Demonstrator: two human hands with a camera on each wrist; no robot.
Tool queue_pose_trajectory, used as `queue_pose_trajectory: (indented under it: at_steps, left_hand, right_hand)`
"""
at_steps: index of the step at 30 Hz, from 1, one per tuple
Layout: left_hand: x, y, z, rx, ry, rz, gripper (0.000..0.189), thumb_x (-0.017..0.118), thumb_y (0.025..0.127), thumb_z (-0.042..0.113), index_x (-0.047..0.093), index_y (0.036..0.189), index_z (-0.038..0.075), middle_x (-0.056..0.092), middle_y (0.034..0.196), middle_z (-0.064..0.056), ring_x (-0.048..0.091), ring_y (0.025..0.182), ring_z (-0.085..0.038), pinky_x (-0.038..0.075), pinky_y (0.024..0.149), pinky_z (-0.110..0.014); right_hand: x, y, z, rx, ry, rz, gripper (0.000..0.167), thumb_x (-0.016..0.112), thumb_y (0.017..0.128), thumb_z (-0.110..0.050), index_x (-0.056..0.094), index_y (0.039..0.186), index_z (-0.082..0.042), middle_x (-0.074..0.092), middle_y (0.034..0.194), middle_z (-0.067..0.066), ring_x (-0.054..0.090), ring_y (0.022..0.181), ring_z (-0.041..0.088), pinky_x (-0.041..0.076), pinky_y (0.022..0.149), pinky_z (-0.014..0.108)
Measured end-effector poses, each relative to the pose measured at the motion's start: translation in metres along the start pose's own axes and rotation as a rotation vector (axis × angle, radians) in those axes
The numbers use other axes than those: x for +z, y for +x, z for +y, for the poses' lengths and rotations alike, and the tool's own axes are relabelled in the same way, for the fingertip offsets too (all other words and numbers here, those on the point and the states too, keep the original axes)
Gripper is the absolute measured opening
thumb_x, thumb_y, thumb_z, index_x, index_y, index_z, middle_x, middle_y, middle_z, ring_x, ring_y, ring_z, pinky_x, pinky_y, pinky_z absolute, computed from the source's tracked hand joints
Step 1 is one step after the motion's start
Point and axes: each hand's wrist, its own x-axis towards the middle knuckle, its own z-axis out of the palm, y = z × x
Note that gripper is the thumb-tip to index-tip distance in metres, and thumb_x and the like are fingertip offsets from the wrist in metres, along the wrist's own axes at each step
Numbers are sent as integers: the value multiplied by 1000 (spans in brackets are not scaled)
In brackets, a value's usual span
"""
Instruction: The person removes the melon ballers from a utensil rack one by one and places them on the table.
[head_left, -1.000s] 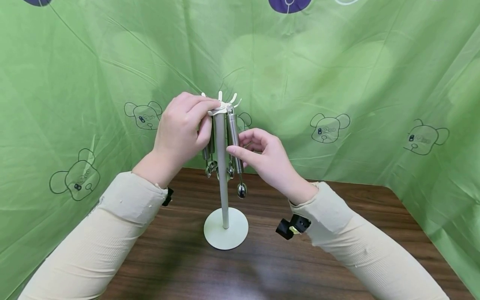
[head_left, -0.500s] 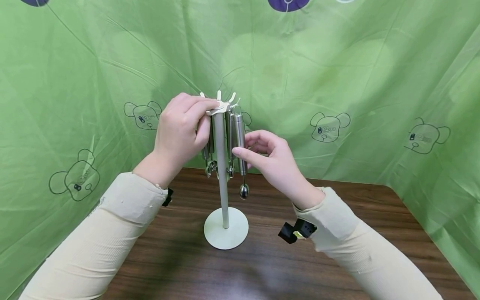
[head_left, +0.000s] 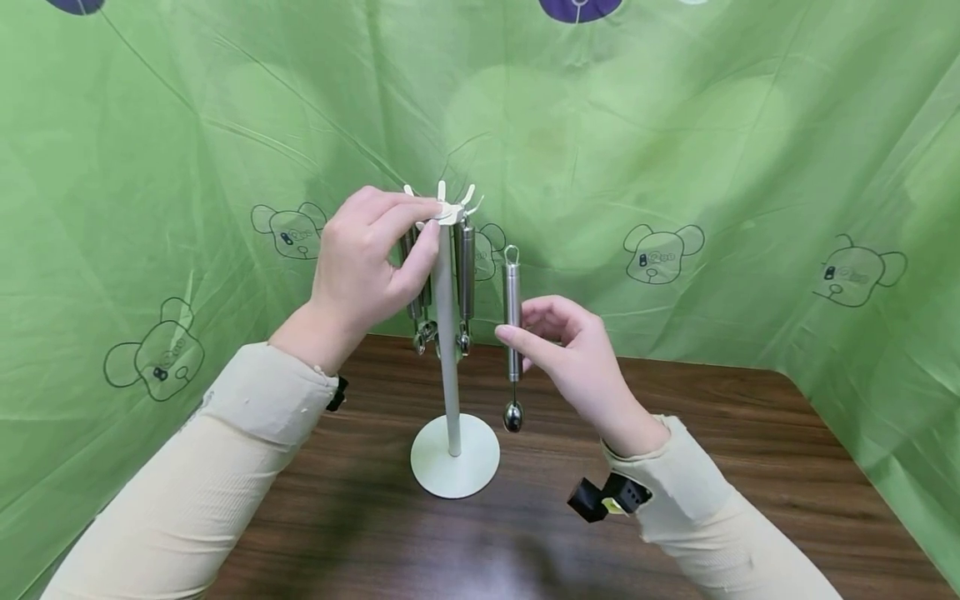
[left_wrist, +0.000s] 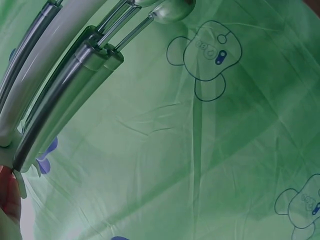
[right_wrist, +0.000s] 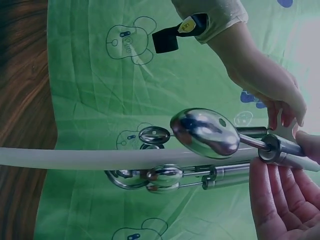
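Observation:
My right hand (head_left: 581, 354) pinches the steel handle of a melon baller (head_left: 513, 287) between thumb and fingers. It hangs upright, its loop at the top and its small oval scoop at the bottom, to the right of the white utensil stand (head_left: 447, 358) and apart from it. In the right wrist view the shiny scoop (right_wrist: 205, 132) shows a small hole. My left hand (head_left: 367, 250) grips the stand's hooked top, fingers over it and thumb below. Several steel-handled utensils (head_left: 467, 275) hang from the hooks, partly hidden behind the pole and the left hand.
The stand's round white base (head_left: 455, 475) rests on a dark wooden table (head_left: 360, 517). Green cloth (head_left: 570, 167) printed with bear heads encloses the back and both sides. A black wrist camera (head_left: 609, 496) sits at the right cuff.
The melon baller has come off its hook and moved right and down in my right hand, away from the stand. My left hand stays on the stand's top, its thumb shifted.

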Motion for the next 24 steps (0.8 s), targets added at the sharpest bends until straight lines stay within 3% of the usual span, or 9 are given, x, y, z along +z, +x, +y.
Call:
queue_pose_trajectory:
  at_steps: [7, 24]
  left_hand:
    - [3, 0, 1, -14, -18, 15, 28, 54, 92, 20, 78, 96, 6, 77, 91, -8, 61, 74, -27, 49, 70, -38]
    - [7, 1, -1, -34, -44, 77, 32, 50, 90, 18, 77, 90, 2, 76, 87, -10, 62, 74, -29, 48, 73, -43]
  right_hand:
    - [-6, -14, 12, 73, 12, 55, 24, 74, 86, -14, 66, 105, -2, 68, 79, -4, 62, 67, 12, 58, 65, 32]
    - [-6, -40, 47, 147, 25, 133, 20, 74, 85, -9, 65, 101, -1, 66, 75, -7, 62, 60, 9, 58, 61, 31]
